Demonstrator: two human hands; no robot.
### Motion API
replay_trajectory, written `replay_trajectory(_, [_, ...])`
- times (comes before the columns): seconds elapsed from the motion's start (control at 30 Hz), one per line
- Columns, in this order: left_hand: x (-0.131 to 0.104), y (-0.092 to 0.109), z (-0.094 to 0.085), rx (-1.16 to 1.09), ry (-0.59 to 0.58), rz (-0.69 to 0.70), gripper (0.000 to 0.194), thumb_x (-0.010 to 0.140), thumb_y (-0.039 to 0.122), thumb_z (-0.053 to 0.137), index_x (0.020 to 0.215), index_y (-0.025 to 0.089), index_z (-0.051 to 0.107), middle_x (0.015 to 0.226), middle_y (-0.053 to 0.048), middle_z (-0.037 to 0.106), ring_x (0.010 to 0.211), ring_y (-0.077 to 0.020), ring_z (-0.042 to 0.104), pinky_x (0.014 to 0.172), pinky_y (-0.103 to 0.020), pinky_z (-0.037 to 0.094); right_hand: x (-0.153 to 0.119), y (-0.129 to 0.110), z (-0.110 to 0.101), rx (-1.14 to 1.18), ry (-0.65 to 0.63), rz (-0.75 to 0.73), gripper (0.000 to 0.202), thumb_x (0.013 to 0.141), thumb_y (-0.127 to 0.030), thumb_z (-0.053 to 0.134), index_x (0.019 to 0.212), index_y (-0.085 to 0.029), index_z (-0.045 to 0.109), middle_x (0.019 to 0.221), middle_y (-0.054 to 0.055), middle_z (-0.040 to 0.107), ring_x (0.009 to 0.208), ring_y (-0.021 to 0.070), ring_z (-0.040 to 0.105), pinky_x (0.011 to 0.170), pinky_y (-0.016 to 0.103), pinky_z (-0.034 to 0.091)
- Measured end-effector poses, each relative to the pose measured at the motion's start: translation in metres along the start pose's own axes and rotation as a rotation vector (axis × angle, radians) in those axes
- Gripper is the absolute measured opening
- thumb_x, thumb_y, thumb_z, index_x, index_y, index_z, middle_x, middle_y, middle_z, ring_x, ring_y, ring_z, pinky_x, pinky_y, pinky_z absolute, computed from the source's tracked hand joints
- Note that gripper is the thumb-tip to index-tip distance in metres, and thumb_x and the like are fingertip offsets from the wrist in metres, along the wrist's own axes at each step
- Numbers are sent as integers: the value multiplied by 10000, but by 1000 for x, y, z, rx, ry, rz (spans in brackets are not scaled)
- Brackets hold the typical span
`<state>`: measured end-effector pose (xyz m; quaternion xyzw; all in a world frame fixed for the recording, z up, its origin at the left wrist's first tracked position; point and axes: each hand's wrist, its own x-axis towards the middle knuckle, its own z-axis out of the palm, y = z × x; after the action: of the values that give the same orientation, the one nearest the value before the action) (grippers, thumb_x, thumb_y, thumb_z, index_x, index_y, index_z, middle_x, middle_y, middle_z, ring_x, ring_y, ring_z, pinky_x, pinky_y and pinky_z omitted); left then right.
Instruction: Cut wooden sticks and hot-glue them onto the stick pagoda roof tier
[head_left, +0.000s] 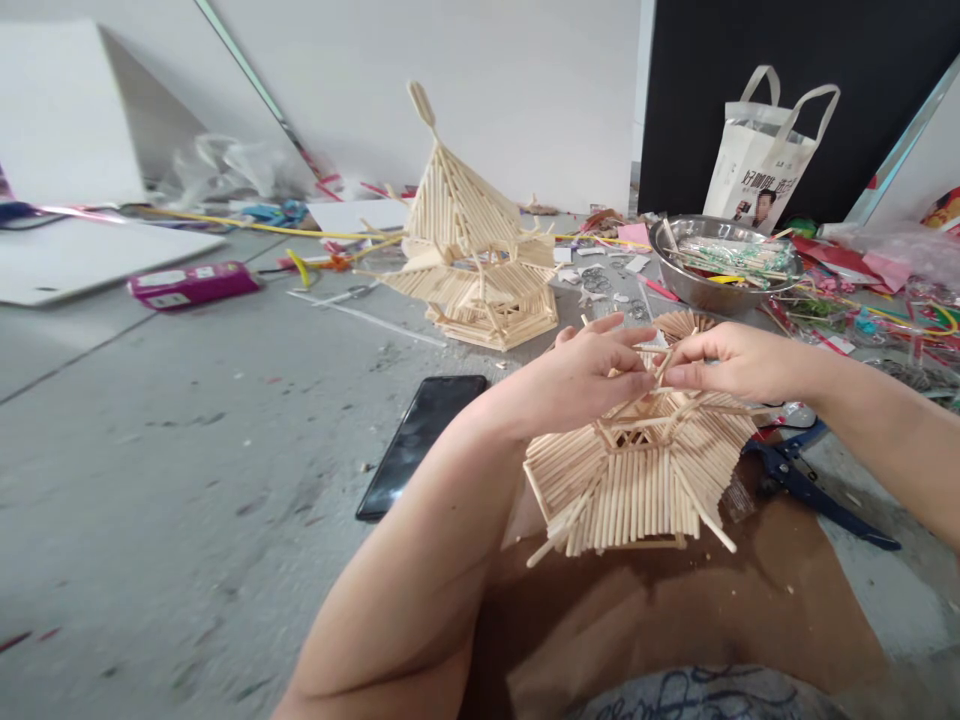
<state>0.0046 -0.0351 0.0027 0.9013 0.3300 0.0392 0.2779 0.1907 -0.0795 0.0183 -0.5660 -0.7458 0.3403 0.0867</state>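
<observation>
In front of me sits a model roof of thin wooden sticks [637, 495], its slatted panels flaring out around a raised frame at the top. My left hand [596, 370] is over the left side of that frame, its fingers closed at the upper sticks; the thumb is largely hidden. From the right, my right hand [731, 362] pinches a thin wooden stick [663, 368] at the top of the frame. Both hands' fingertips are close together. A taller wooden-stick pavilion model [480, 250] with a pointed roof stands behind, to the left.
A black phone [424, 440] lies left of the model, and blue-handled pliers [817, 490] lie right. Farther back are a metal bowl [724, 275] of sticks, a paper bag [765, 160] and a magenta packet [193, 285]. Scraps litter the right. Brown board [795, 600] lies beneath.
</observation>
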Motion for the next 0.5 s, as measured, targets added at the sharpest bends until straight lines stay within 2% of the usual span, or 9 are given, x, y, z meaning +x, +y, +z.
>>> replay_trajectory(0.17, [0,1,1,-3,16,1,287,852,330,410,861,214,673,1450,20,335,1389,-257,90,1092,-511,130,-2,1,0,48,54,30,349,771,-508,527,780,-185,659,679,-6,580,652,120,512,619,252,371])
replay_trajectory(0.5, [-1,3,0,-9,23,-27,291,853,324,405,863,221,676,1450,32,332,1393,-245,70,1103,-499,108,-4,-1,0,36,104,29,344,802,-484,503,770,-177,654,649,-14,551,620,100,490,610,243,362])
